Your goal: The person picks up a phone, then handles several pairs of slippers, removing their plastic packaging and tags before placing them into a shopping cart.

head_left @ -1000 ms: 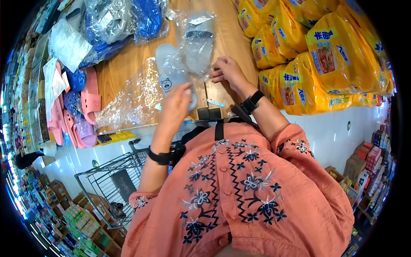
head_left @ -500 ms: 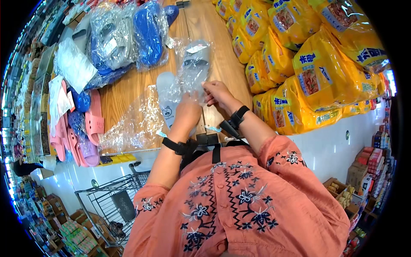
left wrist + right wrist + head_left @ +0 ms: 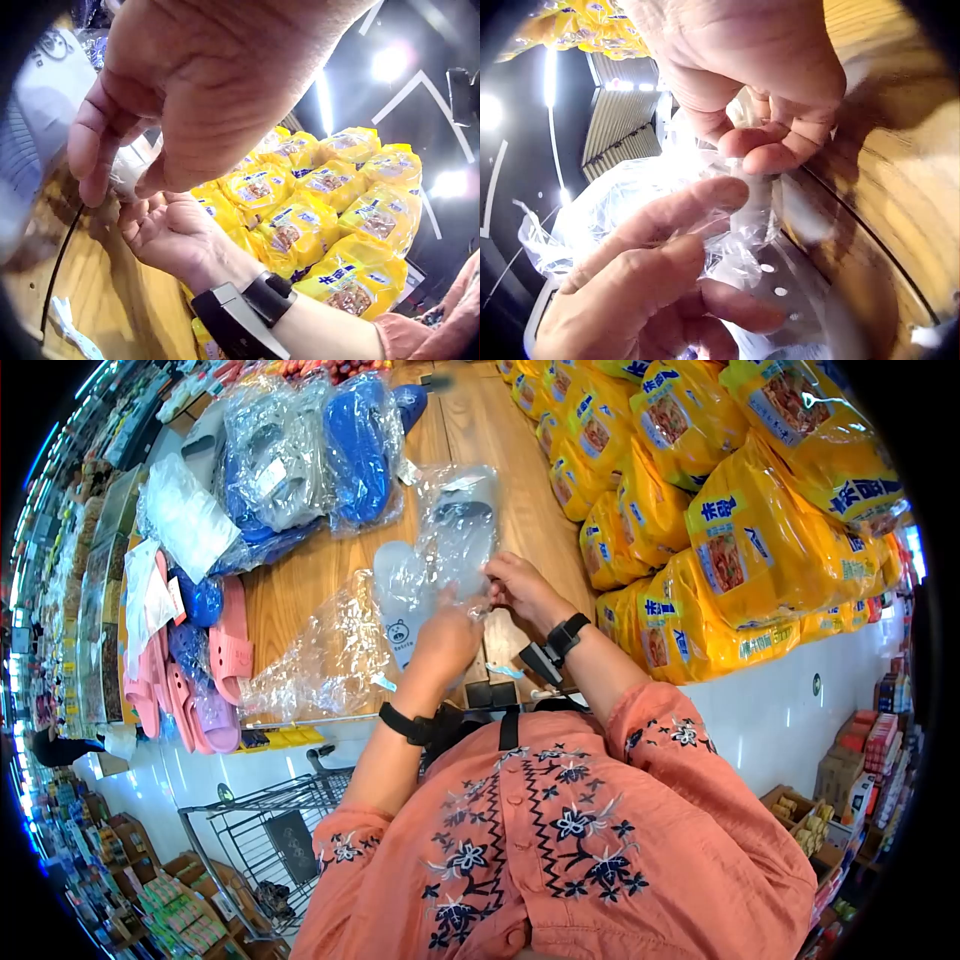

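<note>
A grey slipper [image 3: 465, 510] lies inside a clear plastic bag [image 3: 425, 485] on the wooden table. At the bag's near end, my left hand [image 3: 449, 643] and right hand [image 3: 525, 590] meet close together. The right hand pinches the gathered plastic between thumb and fingers, as the right wrist view shows. Thumb and fingertips of the left hand [image 3: 210, 82] pinch the plastic right beside it. Left of the bag rests a bare grey slipper [image 3: 397, 585] with a bear print, partly hidden by the left hand.
Crumpled clear plastic [image 3: 320, 655] spreads over the table's [image 3: 525, 490] left front. Pink slippers [image 3: 232, 640] and bagged blue slippers [image 3: 360, 450] lie farther left and back. Yellow noodle packs [image 3: 735, 540] are piled at the right. A shopping cart [image 3: 270, 830] stands below the front edge.
My left hand has moved right, from over the bear-print slipper to the bag's near end, and grips the plastic there. The right hand has stayed by the bag, its fingers closing on it.
</note>
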`<state>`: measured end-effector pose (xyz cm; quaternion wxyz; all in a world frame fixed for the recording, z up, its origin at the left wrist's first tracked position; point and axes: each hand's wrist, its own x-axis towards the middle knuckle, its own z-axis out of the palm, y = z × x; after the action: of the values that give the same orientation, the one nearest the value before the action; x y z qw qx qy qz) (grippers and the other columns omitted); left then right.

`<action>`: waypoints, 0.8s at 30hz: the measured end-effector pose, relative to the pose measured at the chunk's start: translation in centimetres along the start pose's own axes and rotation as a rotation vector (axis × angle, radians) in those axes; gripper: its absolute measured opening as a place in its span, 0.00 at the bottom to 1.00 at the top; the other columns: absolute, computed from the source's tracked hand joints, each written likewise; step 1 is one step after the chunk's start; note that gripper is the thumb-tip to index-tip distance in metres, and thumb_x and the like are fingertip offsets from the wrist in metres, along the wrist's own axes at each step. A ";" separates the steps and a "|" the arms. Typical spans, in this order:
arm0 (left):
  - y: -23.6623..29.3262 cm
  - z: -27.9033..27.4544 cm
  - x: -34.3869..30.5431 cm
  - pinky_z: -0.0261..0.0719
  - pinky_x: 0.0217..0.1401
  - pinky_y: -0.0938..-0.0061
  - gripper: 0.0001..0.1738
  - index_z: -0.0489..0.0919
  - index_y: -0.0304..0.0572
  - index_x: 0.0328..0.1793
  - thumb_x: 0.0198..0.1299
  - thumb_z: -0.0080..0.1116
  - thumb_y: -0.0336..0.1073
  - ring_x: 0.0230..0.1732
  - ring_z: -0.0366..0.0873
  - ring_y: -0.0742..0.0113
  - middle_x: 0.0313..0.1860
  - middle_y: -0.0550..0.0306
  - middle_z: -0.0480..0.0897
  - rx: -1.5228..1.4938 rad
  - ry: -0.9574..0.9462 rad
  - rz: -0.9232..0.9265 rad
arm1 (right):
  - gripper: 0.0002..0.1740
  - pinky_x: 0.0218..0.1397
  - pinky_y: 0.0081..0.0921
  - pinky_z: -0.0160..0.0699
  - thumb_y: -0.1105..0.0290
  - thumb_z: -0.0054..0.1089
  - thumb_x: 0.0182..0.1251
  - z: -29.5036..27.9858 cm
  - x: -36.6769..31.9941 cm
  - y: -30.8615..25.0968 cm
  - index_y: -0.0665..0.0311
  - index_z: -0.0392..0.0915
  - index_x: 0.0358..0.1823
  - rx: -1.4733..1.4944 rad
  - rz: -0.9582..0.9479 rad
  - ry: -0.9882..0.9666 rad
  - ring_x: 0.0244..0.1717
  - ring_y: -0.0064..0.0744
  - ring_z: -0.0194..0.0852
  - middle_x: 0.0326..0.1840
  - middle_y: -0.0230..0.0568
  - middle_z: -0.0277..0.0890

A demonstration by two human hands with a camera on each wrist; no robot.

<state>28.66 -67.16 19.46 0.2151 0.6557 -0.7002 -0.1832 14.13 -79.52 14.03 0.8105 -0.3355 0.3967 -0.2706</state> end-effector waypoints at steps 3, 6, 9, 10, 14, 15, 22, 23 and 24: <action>0.8 -1.5 -1.3 0.81 0.57 0.49 0.17 0.80 0.49 0.60 0.66 0.52 0.31 0.61 0.77 0.32 0.64 0.32 0.76 -0.098 0.154 0.010 | 0.08 0.27 0.20 0.80 0.69 0.61 0.70 0.0 -1.0 -0.1 0.59 0.72 0.45 0.079 -0.064 -0.082 0.22 0.17 0.73 0.27 0.28 0.72; -0.4 -2.5 -3.0 0.82 0.54 0.52 0.20 0.77 0.45 0.64 0.66 0.53 0.29 0.55 0.81 0.36 0.62 0.32 0.77 0.056 0.420 0.347 | 0.10 0.27 0.19 0.79 0.70 0.61 0.70 1.8 -3.5 -2.1 0.59 0.71 0.49 0.024 -0.103 -0.075 0.24 0.17 0.74 0.28 0.27 0.72; -1.1 -2.5 -4.2 0.84 0.45 0.62 0.22 0.72 0.41 0.69 0.69 0.55 0.32 0.47 0.83 0.51 0.62 0.38 0.78 -0.444 0.384 -0.132 | 0.12 0.28 0.20 0.79 0.71 0.62 0.69 3.1 -5.5 -3.4 0.60 0.71 0.50 0.009 -0.141 -0.132 0.25 0.20 0.74 0.29 0.29 0.73; -0.1 -3.7 -4.4 0.84 0.42 0.67 0.24 0.71 0.39 0.70 0.70 0.57 0.35 0.45 0.83 0.57 0.61 0.42 0.78 -0.600 0.352 -0.260 | 0.12 0.28 0.21 0.79 0.71 0.62 0.69 3.6 -6.0 -3.7 0.61 0.71 0.50 0.002 -0.153 -0.154 0.25 0.20 0.75 0.29 0.30 0.73; -1.1 -4.4 -4.9 0.83 0.37 0.77 0.31 0.69 0.38 0.73 0.69 0.63 0.41 0.44 0.82 0.69 0.62 0.46 0.78 -0.919 0.256 -0.435 | 0.14 0.30 0.23 0.79 0.72 0.63 0.68 4.8 -7.4 -3.9 0.64 0.70 0.51 -0.007 -0.186 -0.196 0.26 0.23 0.75 0.30 0.32 0.74; -1.6 -4.0 -4.9 0.82 0.36 0.79 0.31 0.69 0.39 0.73 0.68 0.63 0.41 0.44 0.81 0.70 0.61 0.47 0.78 -0.883 0.279 -0.402 | 0.15 0.30 0.23 0.79 0.72 0.63 0.68 5.1 -7.7 -3.9 0.65 0.70 0.52 -0.017 -0.191 -0.205 0.26 0.23 0.75 0.30 0.32 0.74; 1.0 -7.1 -5.5 0.75 0.33 0.83 0.30 0.68 0.43 0.72 0.69 0.63 0.43 0.40 0.77 0.77 0.51 0.58 0.80 -0.996 0.178 -0.493 | 0.19 0.38 0.25 0.82 0.72 0.63 0.69 6.3 -8.6 -3.5 0.70 0.70 0.56 -0.097 -0.113 -0.252 0.29 0.26 0.78 0.32 0.35 0.77; 0.9 -7.4 -5.7 0.74 0.33 0.84 0.29 0.68 0.43 0.71 0.69 0.63 0.44 0.38 0.76 0.78 0.50 0.59 0.80 -0.981 0.146 -0.564 | 0.19 0.40 0.25 0.82 0.72 0.62 0.70 6.5 -8.8 -3.7 0.68 0.69 0.59 -0.104 -0.104 -0.288 0.31 0.26 0.79 0.33 0.35 0.77; 0.3 -7.2 -6.0 0.72 0.30 0.84 0.27 0.68 0.44 0.70 0.70 0.63 0.44 0.35 0.74 0.79 0.48 0.61 0.80 -1.025 0.156 -0.567 | 0.20 0.43 0.26 0.82 0.72 0.60 0.71 6.7 -9.1 -4.1 0.67 0.69 0.61 -0.111 -0.096 -0.323 0.33 0.26 0.79 0.33 0.35 0.78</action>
<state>32.58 -60.97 25.36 0.4980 0.6413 -0.3017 -0.4997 14.08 -73.50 24.39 0.8301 -0.4375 0.2590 -0.2293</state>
